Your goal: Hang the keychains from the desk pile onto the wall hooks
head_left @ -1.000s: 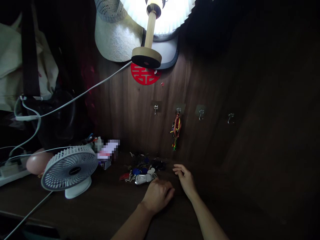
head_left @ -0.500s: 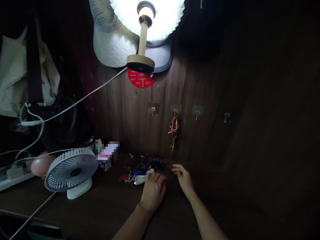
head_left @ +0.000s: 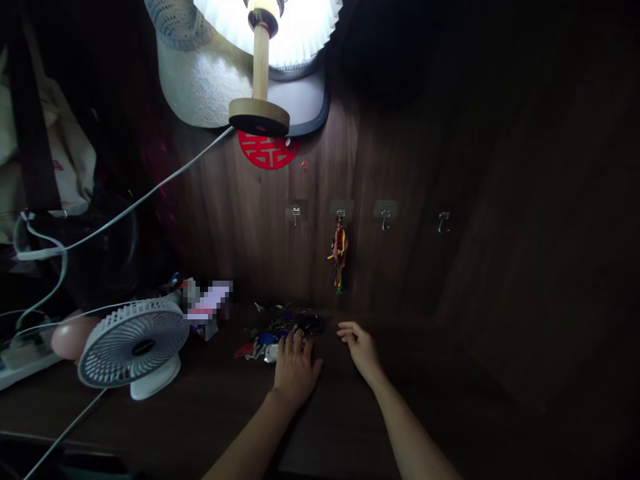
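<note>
A heap of keys and key fobs [head_left: 280,328] lies on the dark wooden surface against the back panel. My left hand [head_left: 295,367] lies flat on the right part of the heap, fingers stretched out over the keys. My right hand [head_left: 361,348] rests just right of the heap on the bare wood, its fingers loosely curled and apart, with nothing visible in it. Above, a row of small metal hooks is fixed to the panel; one hook [head_left: 341,214] carries a colourful tassel charm [head_left: 339,257], the others [head_left: 385,217] hang bare.
A white desk fan [head_left: 133,343] stands at the left with its cable trailing forward. A lit lamp [head_left: 261,63] and a hat [head_left: 200,73] hang above. A power strip [head_left: 20,353], white cables and a cloth bag [head_left: 40,147] crowd the far left.
My left hand has opened from a loose fist and slid forward onto the key heap. My right hand has barely shifted. The view has drifted slightly right.
</note>
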`<state>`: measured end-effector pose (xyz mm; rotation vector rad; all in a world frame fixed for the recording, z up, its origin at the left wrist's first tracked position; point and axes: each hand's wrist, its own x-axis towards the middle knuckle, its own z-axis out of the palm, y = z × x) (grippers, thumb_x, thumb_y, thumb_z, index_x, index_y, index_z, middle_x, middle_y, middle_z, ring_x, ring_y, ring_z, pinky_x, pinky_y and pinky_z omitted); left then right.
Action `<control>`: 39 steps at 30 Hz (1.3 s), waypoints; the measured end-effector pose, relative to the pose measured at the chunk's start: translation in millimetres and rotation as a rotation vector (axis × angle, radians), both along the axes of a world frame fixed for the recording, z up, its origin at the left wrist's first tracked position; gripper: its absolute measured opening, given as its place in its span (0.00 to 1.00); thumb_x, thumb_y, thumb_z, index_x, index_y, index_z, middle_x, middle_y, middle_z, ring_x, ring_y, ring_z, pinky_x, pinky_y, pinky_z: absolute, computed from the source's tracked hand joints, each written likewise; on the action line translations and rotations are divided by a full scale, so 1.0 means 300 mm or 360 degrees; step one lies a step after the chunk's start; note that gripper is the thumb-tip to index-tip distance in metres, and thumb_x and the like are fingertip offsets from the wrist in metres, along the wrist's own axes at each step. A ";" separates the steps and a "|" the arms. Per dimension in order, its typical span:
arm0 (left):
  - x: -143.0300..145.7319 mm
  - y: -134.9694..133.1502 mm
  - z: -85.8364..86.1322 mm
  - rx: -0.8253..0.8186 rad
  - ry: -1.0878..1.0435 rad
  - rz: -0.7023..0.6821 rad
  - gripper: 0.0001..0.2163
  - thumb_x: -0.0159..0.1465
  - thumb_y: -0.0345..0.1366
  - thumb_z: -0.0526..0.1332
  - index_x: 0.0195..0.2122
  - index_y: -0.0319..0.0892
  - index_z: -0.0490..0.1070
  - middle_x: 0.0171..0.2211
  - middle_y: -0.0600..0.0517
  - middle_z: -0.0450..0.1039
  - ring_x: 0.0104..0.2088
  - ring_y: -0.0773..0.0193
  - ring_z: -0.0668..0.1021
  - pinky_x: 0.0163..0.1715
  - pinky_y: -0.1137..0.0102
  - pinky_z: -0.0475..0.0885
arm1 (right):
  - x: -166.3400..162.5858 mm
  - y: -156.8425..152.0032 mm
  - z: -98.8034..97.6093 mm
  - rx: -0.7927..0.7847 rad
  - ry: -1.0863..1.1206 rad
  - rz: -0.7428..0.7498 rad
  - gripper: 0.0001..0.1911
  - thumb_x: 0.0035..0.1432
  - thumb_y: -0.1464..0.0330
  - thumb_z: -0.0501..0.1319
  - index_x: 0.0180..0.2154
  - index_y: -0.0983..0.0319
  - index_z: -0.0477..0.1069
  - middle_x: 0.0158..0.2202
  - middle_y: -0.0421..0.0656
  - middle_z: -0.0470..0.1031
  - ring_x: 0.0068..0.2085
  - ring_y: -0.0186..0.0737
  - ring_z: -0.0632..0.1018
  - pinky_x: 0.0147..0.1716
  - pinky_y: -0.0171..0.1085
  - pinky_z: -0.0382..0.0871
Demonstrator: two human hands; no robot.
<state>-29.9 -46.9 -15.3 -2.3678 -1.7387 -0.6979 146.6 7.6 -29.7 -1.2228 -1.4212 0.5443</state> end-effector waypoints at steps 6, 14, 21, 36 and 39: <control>-0.056 -0.032 0.040 -0.0075 0.0067 -0.0365 0.16 0.61 0.40 0.58 0.49 0.46 0.68 0.53 0.47 0.67 0.54 0.51 0.67 0.54 0.54 0.58 | -0.004 -0.017 0.010 -0.0009 -0.0071 0.0032 0.13 0.51 0.66 0.50 0.32 0.61 0.71 0.27 0.44 0.78 0.27 0.39 0.77 0.31 0.38 0.70; -0.207 -0.086 0.073 -0.0162 -0.0015 -0.0726 0.20 0.62 0.36 0.57 0.56 0.50 0.59 0.54 0.52 0.67 0.55 0.61 0.67 0.55 0.64 0.61 | -0.008 -0.017 0.013 -0.0084 -0.0134 0.0050 0.13 0.50 0.68 0.49 0.32 0.60 0.72 0.28 0.43 0.78 0.29 0.39 0.77 0.33 0.37 0.70; -0.290 -0.082 0.091 -0.0162 -0.0150 -0.0577 0.12 0.66 0.37 0.50 0.49 0.49 0.66 0.49 0.53 0.70 0.49 0.63 0.71 0.51 0.68 0.65 | -0.016 -0.024 0.023 -0.0087 -0.0256 0.0061 0.12 0.51 0.68 0.50 0.31 0.59 0.72 0.29 0.42 0.78 0.31 0.40 0.78 0.35 0.39 0.69; -0.174 0.291 0.145 -0.0322 0.0017 0.0112 0.12 0.61 0.36 0.55 0.45 0.46 0.71 0.47 0.49 0.74 0.48 0.54 0.72 0.47 0.61 0.62 | -0.014 -0.015 0.023 -0.0105 -0.0273 0.0044 0.13 0.51 0.69 0.50 0.31 0.57 0.72 0.29 0.41 0.78 0.33 0.41 0.78 0.36 0.38 0.68; -0.158 0.304 0.135 -0.0333 -0.0008 0.0084 0.12 0.60 0.34 0.57 0.45 0.48 0.71 0.46 0.50 0.74 0.49 0.55 0.72 0.47 0.63 0.62 | -0.012 -0.013 0.021 -0.0109 -0.0270 0.0064 0.13 0.51 0.69 0.49 0.32 0.57 0.72 0.30 0.41 0.78 0.33 0.41 0.78 0.36 0.38 0.68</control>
